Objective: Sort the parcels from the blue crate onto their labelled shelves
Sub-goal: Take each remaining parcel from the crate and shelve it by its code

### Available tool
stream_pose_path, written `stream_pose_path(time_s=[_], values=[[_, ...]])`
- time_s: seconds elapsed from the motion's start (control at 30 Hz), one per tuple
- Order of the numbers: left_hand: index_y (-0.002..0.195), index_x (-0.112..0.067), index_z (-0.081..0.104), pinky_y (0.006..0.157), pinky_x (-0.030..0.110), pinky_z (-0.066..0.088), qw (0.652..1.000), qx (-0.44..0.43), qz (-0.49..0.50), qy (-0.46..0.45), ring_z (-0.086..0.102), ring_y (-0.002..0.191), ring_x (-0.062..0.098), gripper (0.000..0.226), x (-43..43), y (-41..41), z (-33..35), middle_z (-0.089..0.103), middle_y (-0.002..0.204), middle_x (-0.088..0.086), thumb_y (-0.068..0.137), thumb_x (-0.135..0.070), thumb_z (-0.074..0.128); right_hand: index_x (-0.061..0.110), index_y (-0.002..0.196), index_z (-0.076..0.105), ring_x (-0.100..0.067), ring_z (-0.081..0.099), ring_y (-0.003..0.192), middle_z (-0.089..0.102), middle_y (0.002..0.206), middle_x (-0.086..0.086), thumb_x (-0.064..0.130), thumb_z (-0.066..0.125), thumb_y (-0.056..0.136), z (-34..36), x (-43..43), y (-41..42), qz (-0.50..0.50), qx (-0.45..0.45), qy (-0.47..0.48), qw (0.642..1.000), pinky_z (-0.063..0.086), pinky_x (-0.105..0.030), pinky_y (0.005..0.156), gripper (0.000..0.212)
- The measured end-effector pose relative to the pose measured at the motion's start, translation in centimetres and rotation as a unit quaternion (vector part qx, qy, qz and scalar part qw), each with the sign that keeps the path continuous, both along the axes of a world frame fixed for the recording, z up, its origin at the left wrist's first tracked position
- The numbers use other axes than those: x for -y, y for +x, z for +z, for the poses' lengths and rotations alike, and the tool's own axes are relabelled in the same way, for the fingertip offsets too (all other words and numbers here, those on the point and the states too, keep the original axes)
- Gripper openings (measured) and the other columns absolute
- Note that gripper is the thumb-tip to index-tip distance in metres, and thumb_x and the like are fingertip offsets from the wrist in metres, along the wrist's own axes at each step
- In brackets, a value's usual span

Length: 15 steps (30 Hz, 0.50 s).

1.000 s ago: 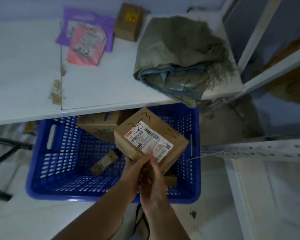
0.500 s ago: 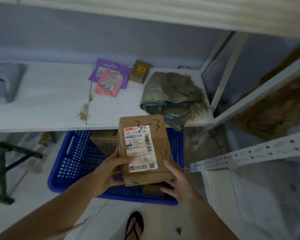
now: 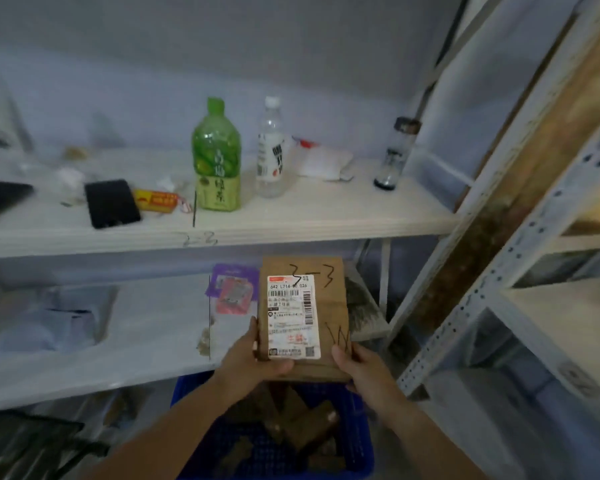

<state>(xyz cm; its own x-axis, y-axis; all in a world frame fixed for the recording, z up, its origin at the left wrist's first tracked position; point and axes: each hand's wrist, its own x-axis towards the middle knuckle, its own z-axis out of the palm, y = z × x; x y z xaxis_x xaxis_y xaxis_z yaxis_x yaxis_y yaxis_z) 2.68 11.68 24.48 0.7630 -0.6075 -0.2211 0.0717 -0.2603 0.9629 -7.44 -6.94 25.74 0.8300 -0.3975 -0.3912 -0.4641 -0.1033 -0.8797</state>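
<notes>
Both hands held a brown cardboard parcel [image 3: 329, 306] up in front of the shelving, above the far end of a blue plastic lattice crate [image 3: 366, 455]. The left hand [image 3: 253, 362] gripped the parcel's near left corner, thumb pressed on the lower edge of its white shipping label. The right hand [image 3: 357, 368] gripped the near right corner, thumb on the top face and fingers curled underneath. The parcel faced the camera, with "3-3" handwritten in black along its far edge (a scribble also sat near the right thumb).

Several more brown parcels [image 3: 305, 420] lay jumbled inside the crate. Behind the held parcel ran a lower white shelf board [image 3: 146, 334] carrying a purple plastic mailer [image 3: 234, 275] with a pink plastic mailer [image 3: 234, 299] lying on it, and to the right a grey-green woven sack [image 3: 359, 310].

The upper white shelf board [image 3: 326, 216] had "2-3" pencilled on its front edge. On it stood a green plastic tea bottle [image 3: 216, 157] and, just to its right, a clear plastic bottle with a white label [image 3: 271, 150]. A black flat phone [image 3: 111, 202] lay further left, and a dark-capped glass bottle [image 3: 395, 154] stood at the far right.
</notes>
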Motion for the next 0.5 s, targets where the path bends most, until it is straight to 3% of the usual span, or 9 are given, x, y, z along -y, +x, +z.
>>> stream_pose_path(time_s=[0.03,0.1,0.2,0.3,0.37,0.4,0.5], values=[[0.131,-0.039,0.031,0.073,-0.001,0.044,0.999,0.029,0.012,-0.028,0.056,0.105,-0.011,0.076,0.1,-0.6,2.5,0.061,0.109,-0.029,0.074,-0.021,0.077,0.028,0.119,0.063,-0.012,0.062,0.106,0.068,0.111,0.009,0.039,0.053,0.094,2.8,-0.5,-0.3,-0.004,0.02,-0.056,0.998,0.05,-0.036,0.096,0.028],[0.128,-0.032,0.039,0.076,0.002,0.047,0.992,0.073,0.043,-0.089,0.058,0.101,-0.013,0.069,0.5,-1.9,7.3,0.063,0.102,-0.032,0.074,-0.014,0.077,0.023,0.124,0.059,-0.016,0.06,0.109,0.066,0.113,0.006,0.036,0.049,0.097,8.4,-1.0,-1.4,-0.014,0.058,-0.137,0.989,0.048,-0.036,0.098,0.032],[0.133,-0.023,0.037,0.098,0.029,0.049,0.985,0.115,0.034,-0.124,0.057,0.116,0.007,0.072,1.4,-3.8,15.1,0.061,0.12,-0.016,0.074,-0.015,0.077,0.023,0.124,0.057,-0.012,0.059,0.11,0.065,0.115,0.008,0.039,0.047,0.097,17.1,-1.1,-3.9,-0.018,0.089,-0.229,0.969,0.046,-0.028,0.096,0.032],[0.132,-0.03,0.042,0.099,0.029,0.048,0.975,0.173,-0.023,-0.135,0.056,0.118,0.007,0.064,2.7,-5.2,23.2,0.061,0.122,-0.015,0.077,-0.018,0.074,0.02,0.121,0.053,-0.016,0.057,0.116,0.063,0.117,0.008,0.037,0.051,0.096,25.9,-0.7,-7.0,-0.041,0.115,-0.299,0.947,0.045,-0.022,0.097,0.03],[0.133,-0.03,0.042,0.106,0.036,0.043,0.96,0.238,-0.049,-0.139,0.051,0.123,0.014,0.066,3.8,-6.2,29.1,0.052,0.131,-0.005,0.076,-0.026,0.075,0.031,0.111,0.048,-0.014,0.056,0.116,0.06,0.106,0.02,0.032,0.056,0.093,32.2,-0.3,-9.2,-0.041,0.156,-0.332,0.93,0.043,-0.014,0.094,0.019],[0.134,-0.03,0.038,0.11,0.035,0.037,0.954,0.258,-0.058,-0.142,0.047,0.124,0.014,0.072,4.3,-6.7,31.9,0.044,0.134,-0.004,0.074,-0.027,0.077,0.036,0.111,0.042,-0.012,0.054,0.117,0.057,0.106,0.022,0.029,0.059,0.092,35.3,-0.1,-10.3,-0.036,0.169,-0.343,0.923,0.042,-0.018,0.099,0.026],[0.135,-0.03,0.029,0.1,0.005,0.031,0.933,0.309,-0.076,-0.17,0.039,0.119,0.009,0.085,5.5,-8.5,40.0,0.032,0.121,-0.008,0.069,-0.012,0.08,0.023,0.133,0.033,-0.016,0.049,0.123,0.053,0.128,0.003,0.019,0.07,0.084,43.4,0.3,-13.6,-0.021,0.178,-0.385,0.905,0.041,-0.038,0.108,0.062]])
